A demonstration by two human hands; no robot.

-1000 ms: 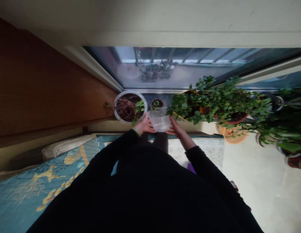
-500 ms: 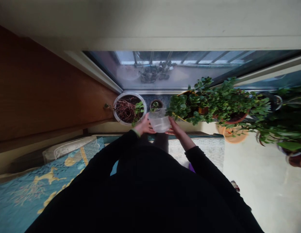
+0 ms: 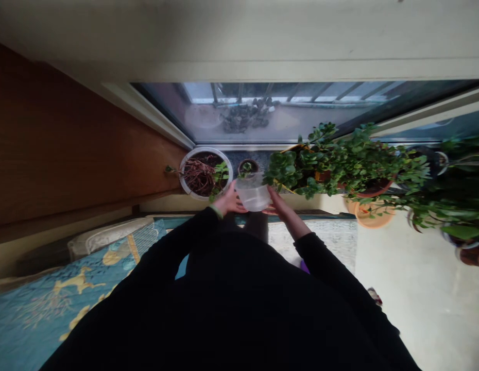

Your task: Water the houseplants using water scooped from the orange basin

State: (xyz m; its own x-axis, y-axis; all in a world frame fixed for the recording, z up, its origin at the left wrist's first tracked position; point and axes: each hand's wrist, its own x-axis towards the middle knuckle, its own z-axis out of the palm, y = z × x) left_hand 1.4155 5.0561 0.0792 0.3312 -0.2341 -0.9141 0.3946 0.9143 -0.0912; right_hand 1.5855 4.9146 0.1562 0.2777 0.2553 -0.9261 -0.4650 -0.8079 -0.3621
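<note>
A translucent plastic container (image 3: 254,195) is held between both of my hands, tilted toward the small potted plant beyond it. My left hand (image 3: 229,200) grips its left side, and my right hand (image 3: 280,204) has its fingers on the right side. Just past the container's rim is the small pot (image 3: 247,167) with a green plant, partly covered by the container. Left of it stands a large white pot (image 3: 184,180) with dark soil, reddish stems and some green leaves. Whether liquid is leaving the container I cannot make out.
Leafy plants (image 3: 351,159) crowd the sill on the right. A window (image 3: 286,113) lies behind the pots, and a wooden panel (image 3: 88,134) closes off the left. An orange pot (image 3: 374,214) is at the lower right; a blue patterned cover (image 3: 77,293) lies at the lower left.
</note>
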